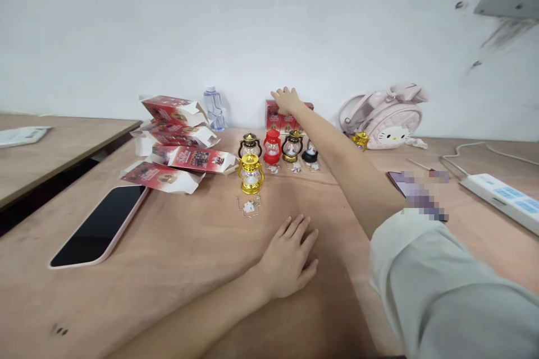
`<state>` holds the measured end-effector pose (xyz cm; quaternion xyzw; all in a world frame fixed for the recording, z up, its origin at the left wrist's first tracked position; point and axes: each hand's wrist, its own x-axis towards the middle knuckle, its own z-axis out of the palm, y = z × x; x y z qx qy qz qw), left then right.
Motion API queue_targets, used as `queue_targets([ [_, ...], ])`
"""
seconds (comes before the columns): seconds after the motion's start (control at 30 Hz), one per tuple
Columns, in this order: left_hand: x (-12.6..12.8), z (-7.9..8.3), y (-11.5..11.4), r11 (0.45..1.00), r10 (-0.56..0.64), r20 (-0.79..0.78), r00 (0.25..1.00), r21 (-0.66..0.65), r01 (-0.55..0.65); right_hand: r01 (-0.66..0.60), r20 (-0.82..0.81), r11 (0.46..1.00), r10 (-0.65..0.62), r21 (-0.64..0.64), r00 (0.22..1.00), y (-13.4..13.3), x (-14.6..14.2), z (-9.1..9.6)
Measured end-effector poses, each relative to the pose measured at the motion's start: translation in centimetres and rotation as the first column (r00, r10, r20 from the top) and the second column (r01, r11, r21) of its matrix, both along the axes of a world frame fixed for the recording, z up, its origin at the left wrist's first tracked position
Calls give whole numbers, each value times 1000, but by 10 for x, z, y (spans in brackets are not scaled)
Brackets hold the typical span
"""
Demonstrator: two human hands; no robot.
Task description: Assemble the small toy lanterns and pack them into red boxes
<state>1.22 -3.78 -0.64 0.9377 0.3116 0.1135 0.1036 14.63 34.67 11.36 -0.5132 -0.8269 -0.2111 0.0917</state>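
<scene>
The right hand [286, 101] is reaching onto the row of red boxes [288, 122] at twelve o'clock, its grip unclear, while the left hand [286, 261], fingers [310, 240] spread and empty, is resting on the counter [189, 247].

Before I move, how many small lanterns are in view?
6: bronze-coloured lantern, red lantern, second bronze-coloured lantern, black lantern in a row; gold lantern in front; second gold lantern by the pale pink quilted bag. The right forearm may hide more.
</scene>
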Motion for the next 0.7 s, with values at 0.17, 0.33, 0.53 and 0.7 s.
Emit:
queue_targets([
  [0.17, 0, 3, 1, 1000, 0, -16, 1000, -21, 0, -92, 33, 995, 90, 45, 995, -19, -6, 21],
  [0.33, -1, 0, 0, 1000, 1, 5, 1000, -6, -1, -137, -233, 988, 150, 68, 961, -61, -25, 35],
  [0.53, -1, -3, 0, 999, -4, 29, 1000, 33, 3, -472, -363, 881, 447, 22, 818, -182, -52, 46],
  [0.7, -1, 3, 0, 999, -1, 2, 1000, 40, 1, -416, -196, 898, 386, -146, 902, -262, -59, 20],
])
